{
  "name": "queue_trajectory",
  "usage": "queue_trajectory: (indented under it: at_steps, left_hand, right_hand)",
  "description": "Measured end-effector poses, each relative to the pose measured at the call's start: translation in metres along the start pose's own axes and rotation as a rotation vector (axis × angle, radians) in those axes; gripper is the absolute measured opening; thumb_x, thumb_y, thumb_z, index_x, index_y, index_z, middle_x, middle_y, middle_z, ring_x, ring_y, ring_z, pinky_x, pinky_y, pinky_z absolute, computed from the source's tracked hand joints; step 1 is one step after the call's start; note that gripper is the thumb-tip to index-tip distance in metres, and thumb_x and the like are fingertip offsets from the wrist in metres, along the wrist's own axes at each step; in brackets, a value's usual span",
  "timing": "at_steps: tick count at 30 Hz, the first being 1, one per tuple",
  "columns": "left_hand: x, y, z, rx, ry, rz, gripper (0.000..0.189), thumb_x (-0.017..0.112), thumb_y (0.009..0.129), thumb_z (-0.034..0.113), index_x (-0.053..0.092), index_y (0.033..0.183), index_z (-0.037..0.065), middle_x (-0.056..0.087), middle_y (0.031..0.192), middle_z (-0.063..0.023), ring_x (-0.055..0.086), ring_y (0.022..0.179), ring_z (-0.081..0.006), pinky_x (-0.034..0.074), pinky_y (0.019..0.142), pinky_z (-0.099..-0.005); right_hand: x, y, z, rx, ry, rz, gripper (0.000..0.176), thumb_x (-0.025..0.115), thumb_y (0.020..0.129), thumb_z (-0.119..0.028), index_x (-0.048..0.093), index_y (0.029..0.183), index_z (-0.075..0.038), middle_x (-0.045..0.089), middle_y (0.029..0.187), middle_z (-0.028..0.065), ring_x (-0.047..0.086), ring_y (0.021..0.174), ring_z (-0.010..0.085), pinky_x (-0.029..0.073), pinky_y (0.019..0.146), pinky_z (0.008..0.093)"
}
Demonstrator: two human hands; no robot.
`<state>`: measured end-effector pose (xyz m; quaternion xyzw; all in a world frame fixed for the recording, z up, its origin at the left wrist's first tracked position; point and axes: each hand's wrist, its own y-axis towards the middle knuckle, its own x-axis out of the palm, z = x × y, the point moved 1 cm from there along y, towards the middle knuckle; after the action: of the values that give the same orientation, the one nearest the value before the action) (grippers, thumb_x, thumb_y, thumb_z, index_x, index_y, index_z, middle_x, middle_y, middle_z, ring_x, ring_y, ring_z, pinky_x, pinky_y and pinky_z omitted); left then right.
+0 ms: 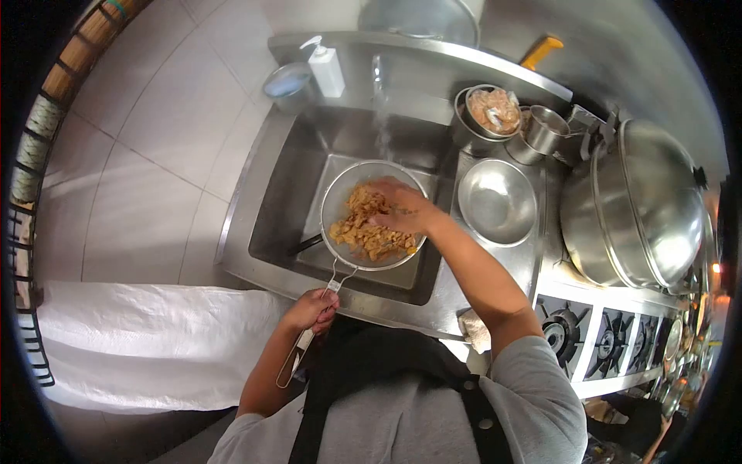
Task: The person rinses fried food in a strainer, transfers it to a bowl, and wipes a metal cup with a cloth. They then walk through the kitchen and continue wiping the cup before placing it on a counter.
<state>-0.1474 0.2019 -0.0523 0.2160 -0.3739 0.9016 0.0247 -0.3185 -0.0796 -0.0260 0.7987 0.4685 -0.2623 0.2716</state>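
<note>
My left hand [311,310] is closed around the long wire handle of a round mesh strainer [337,180], which is over the sink basin. Inside the strainer lies a heap of yellow-brown food pieces [371,236], whose exact kind I cannot make out. My right hand [402,207] reaches into it from the right, touching the pieces with thumb and fingers apart; some fingertips are hidden. Water runs from the faucet [377,69] just behind the strainer's far rim. A dark handle [306,245] shows beneath the strainer at its left.
Right of the steel sink [270,224] stands a shiny metal bowl [497,203]. Behind it are a pot of pinkish food [495,110] and steel cups [547,127]. A white pump bottle [328,71] is at back left. A large domed pot [657,201] and gas burners [563,329] are at right.
</note>
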Motion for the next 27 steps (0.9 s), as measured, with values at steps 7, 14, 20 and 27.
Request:
queue_trajectory:
  at_steps: [7, 14, 20, 27]
  left_hand:
    - [0.011, 0.001, 0.005, -0.023, 0.071, 0.004, 0.022, 0.046, 0.097, 0.026, 0.046, 0.085, 0.007, 0.036, 0.049, -0.0008, 0.034, 0.032, -0.0116, 0.029, 0.030, -0.0274]
    - [0.025, 0.005, 0.027, -0.010, 0.117, -0.041, 0.023, 0.048, 0.096, 0.026, 0.046, 0.086, 0.006, 0.037, 0.050, -0.0005, 0.034, 0.033, -0.0110, 0.028, 0.031, -0.0259]
    - [0.025, 0.011, 0.036, -0.018, 0.137, -0.028, 0.024, 0.046, 0.097, 0.028, 0.049, 0.086, 0.007, 0.036, 0.050, 0.0009, 0.032, 0.034, -0.0088, 0.026, 0.031, -0.0242]
    - [0.009, 0.005, 0.032, 0.001, 0.097, -0.017, 0.027, 0.046, 0.097, 0.029, 0.049, 0.084, 0.006, 0.037, 0.049, 0.0009, 0.034, 0.034, -0.0091, 0.026, 0.031, -0.0249]
  right_hand:
    - [0.027, -0.016, -0.012, 0.189, -0.261, 0.155, 0.085, 0.057, 0.076, -0.064, 0.040, 0.137, -0.007, 0.033, 0.142, 0.0225, 0.032, 0.132, 0.0374, 0.028, 0.107, 0.0471]
    - [0.010, -0.010, -0.020, 0.203, -0.370, 0.117, 0.087, 0.057, 0.073, -0.068, 0.041, 0.137, -0.011, 0.037, 0.141, 0.0168, 0.031, 0.131, 0.0373, 0.029, 0.104, 0.0471]
    - [-0.007, -0.014, -0.016, 0.126, -0.352, 0.134, 0.078, 0.067, 0.070, -0.058, 0.049, 0.131, -0.011, 0.043, 0.135, 0.0166, 0.040, 0.124, 0.0360, 0.032, 0.102, 0.0487]
    - [-0.039, -0.042, -0.023, 0.353, -0.152, 0.201, 0.066, 0.074, 0.070, -0.018, 0.047, 0.130, -0.006, 0.051, 0.124, 0.0208, 0.043, 0.121, 0.0382, 0.038, 0.101, 0.0411]
